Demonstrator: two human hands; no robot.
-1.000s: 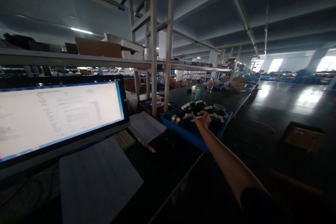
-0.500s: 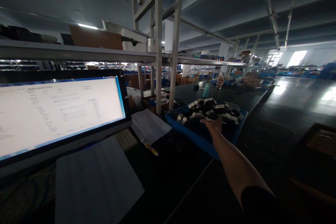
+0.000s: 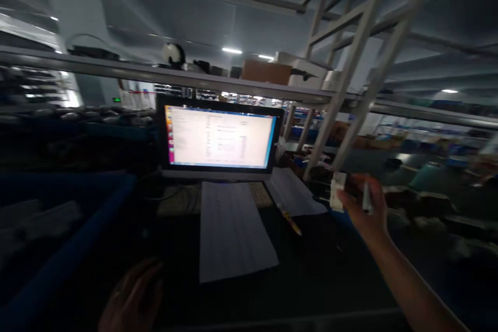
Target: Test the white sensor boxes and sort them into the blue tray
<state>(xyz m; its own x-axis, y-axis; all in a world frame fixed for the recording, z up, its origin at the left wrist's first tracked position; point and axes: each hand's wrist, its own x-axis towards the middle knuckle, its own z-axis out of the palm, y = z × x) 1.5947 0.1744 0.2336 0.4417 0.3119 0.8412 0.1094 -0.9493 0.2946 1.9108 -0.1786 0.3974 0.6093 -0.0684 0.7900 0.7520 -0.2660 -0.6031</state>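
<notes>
My right hand [image 3: 368, 207] is raised beside the blue bin on the right, its fingers closed round a small black-and-white part [image 3: 337, 192]. The part's white block end faces left, and a pale piece [image 3: 367, 198] shows among the fingers. Blur hides its exact kind. Low on the left, my left hand [image 3: 132, 295] is over the dark table with loosely bent fingers apart, and I see nothing in it. Between the hands lies a printed sheet [image 3: 235, 233]. A yellow pen [image 3: 291, 223] rests near a second sheet [image 3: 293, 192].
A lit monitor [image 3: 221, 137] stands at the back, below a long shelf [image 3: 218, 82] with boxes. A blue bin [image 3: 116, 207] with pale contents is on the left. More black-and-white parts [image 3: 431, 202] fill the right side, by slanted metal posts [image 3: 354, 72].
The view has swung left. My right hand has come up out of the bin of parts with a black-and-white part in it. My left hand and the left bin have come into view.
</notes>
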